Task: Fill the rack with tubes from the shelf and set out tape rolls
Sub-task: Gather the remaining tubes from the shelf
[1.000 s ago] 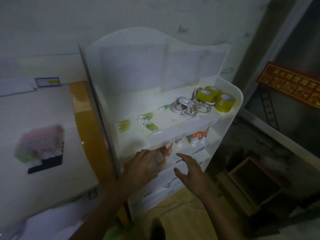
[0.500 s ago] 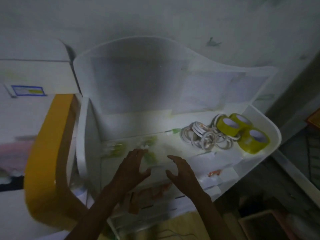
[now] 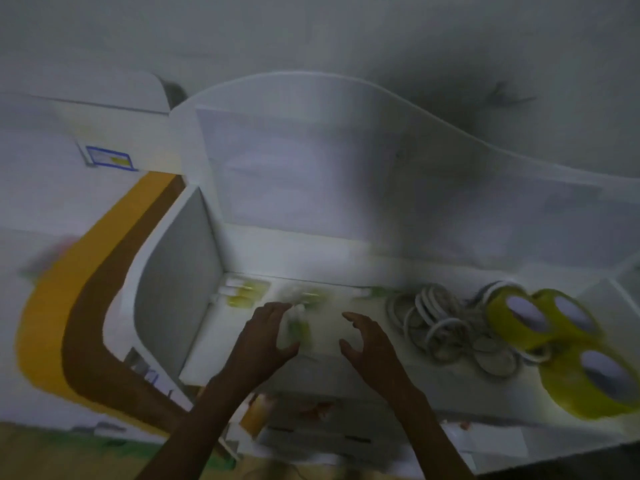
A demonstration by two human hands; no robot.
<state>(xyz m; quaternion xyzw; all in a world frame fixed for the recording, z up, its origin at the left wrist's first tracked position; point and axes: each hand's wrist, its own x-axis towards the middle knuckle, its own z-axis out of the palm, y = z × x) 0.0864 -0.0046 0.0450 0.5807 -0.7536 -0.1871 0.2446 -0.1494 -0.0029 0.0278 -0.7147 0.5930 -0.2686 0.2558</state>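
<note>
Green-tinted tubes lie blurred on the white shelf, perhaps seven or eight in three loose clusters, too smeared to count surely. Both hands hover over them, holding nothing: the left hand fingers spread and curved beside a tube, the right hand cupped, thumb apart. Three yellow tape rolls sit to the right, beside a heap of thin white tape rolls.

A blue-edged label sits on the white surface at left, beside a curved yellow band, with a grey wall behind.
</note>
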